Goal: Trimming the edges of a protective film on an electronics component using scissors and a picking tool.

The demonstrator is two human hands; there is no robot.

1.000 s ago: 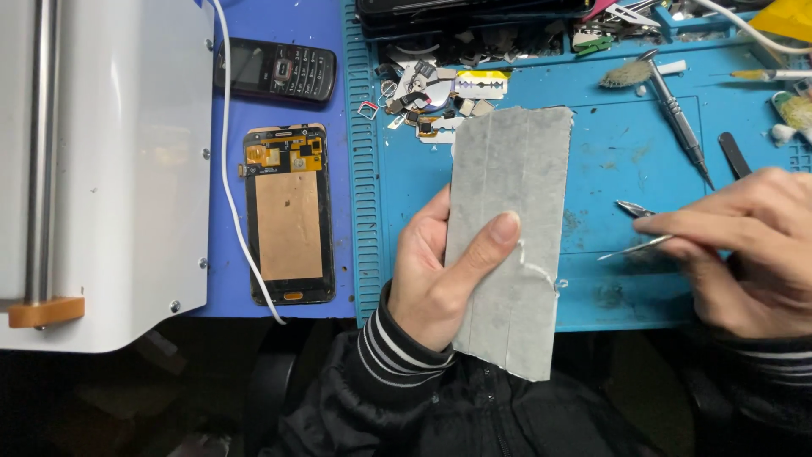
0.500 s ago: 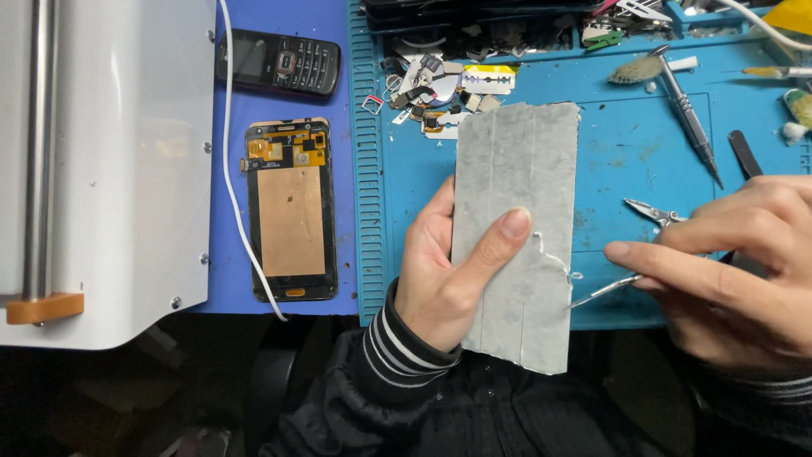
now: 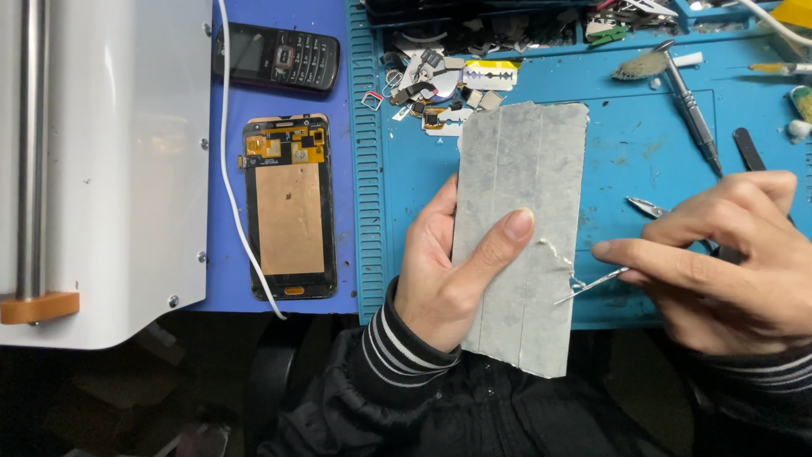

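Centre of frame: the left hand (image 3: 440, 279) grips one grey rectangular panel (image 3: 520, 237), thumb pressed across its face. Right of it, the right hand (image 3: 727, 262) pinches one pair of tweezers (image 3: 592, 285), tips touching the panel's right edge. Two phones at upper left: one keypad phone (image 3: 279, 57), one opened smartphone (image 3: 289, 207). Blue surface (image 3: 643, 144); one screwdriver (image 3: 689, 110).

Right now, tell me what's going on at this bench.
A person's left hand holds a grey panel above the blue mat, thumb across its face. The right hand holds tweezers, tips at the panel's right edge where a sliver lifts. A stripped phone screen and a keypad phone lie to the left.
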